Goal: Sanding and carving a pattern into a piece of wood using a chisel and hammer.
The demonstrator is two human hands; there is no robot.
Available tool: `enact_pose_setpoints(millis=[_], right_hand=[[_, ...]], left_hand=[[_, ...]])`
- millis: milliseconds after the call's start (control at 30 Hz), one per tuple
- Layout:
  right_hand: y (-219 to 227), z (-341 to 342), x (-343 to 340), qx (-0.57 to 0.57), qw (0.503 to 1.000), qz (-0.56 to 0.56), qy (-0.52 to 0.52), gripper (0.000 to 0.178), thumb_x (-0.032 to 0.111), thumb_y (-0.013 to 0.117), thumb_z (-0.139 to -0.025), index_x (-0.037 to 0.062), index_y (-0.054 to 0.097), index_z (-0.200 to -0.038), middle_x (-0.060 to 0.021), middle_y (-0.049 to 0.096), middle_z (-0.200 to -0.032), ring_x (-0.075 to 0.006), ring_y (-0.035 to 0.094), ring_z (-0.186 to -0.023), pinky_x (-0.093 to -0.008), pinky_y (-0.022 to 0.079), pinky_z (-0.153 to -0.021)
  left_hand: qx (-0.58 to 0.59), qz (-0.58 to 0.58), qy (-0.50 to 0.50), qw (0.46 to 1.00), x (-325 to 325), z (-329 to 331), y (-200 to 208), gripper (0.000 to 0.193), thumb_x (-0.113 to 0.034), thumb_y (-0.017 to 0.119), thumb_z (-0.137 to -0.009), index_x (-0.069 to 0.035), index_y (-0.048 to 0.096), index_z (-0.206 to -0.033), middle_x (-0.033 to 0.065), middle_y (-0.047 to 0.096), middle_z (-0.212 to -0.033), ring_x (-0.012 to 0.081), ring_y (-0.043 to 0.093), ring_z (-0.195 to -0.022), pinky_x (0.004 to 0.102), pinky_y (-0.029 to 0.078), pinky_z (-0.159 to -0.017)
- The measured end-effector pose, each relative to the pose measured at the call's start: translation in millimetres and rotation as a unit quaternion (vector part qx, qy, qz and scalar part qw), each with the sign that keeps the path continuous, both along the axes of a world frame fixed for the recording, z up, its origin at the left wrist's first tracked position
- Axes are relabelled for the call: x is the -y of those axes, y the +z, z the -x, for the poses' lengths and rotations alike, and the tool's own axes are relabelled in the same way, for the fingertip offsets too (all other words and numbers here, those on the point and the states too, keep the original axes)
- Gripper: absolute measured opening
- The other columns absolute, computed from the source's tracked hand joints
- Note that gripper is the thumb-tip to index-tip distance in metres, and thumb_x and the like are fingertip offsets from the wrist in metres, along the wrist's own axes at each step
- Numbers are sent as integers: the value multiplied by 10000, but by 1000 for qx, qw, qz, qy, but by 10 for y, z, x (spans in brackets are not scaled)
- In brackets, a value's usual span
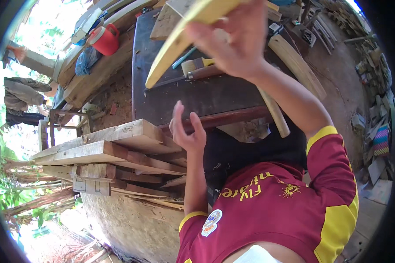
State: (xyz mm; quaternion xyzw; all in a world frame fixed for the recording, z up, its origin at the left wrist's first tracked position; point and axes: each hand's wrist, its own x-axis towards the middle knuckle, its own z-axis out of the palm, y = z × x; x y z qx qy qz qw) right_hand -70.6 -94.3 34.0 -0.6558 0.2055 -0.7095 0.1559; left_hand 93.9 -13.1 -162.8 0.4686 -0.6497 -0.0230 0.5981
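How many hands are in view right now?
2. The right hand holds up a curved pale wooden piece over the dark workbench; the left hand is open, empty, lower down.

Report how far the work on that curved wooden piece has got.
Done: the curved wooden piece is already cut to its bowed shape and looks smooth and pale. In hand: the right hand holds it raised over the dark workbench; the left hand is open, holding nothing. Left: cannot tell; tools lie on the bench.
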Motion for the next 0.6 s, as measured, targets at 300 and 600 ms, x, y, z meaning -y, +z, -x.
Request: enact_pose_setpoints(millis=[300,600], right_hand=[[-713,509,-1148,216,881,-420,-43,459,241,772,-918,26,486,-1205,-82,669,-943,-134,681,-718,-250,556,-460],[-1107,791,-1839,-64,880,-461,-98,311,220,758,-926,-24,647,-1085,-101,707,-947,-117,685,-738,-262,553,-553]], left_hand=[[-308,-126,-241,912,-616,335,94,480,-169,638,-1014,63,427,-1377,215,647,-1172,272,706,-943,349,599,-779],[-550,-298,-248,739,-1086,-245,-31,240,-145,574,-1038,30,584,-1202,223,727,-1003,224,741,-800,307,610,-616]])
